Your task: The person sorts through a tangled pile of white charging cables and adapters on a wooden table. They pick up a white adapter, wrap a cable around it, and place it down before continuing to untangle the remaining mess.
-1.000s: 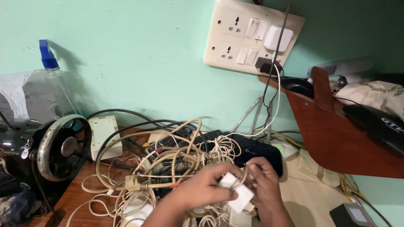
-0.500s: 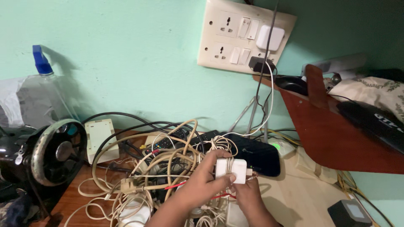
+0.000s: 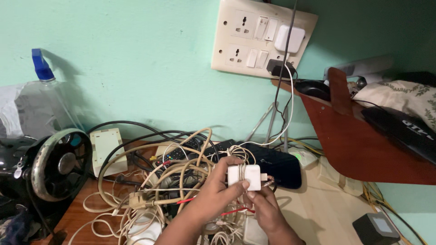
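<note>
While both hands meet over the cable tangle [image 3: 172, 181] | left hand [image 3: 218, 193] pinches white charger [image 3: 244, 177], thin cord wrapped round it | right hand [image 3: 263, 211] pinches its underside

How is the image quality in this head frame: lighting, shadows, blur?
Head view: dim, uneven light, brightest on the green wall, dark toward the upper right corner; the spray bottle casts a soft shadow on the wall; the white charger in the left hand and right hand is sharp, without motion blur or glare.
</note>
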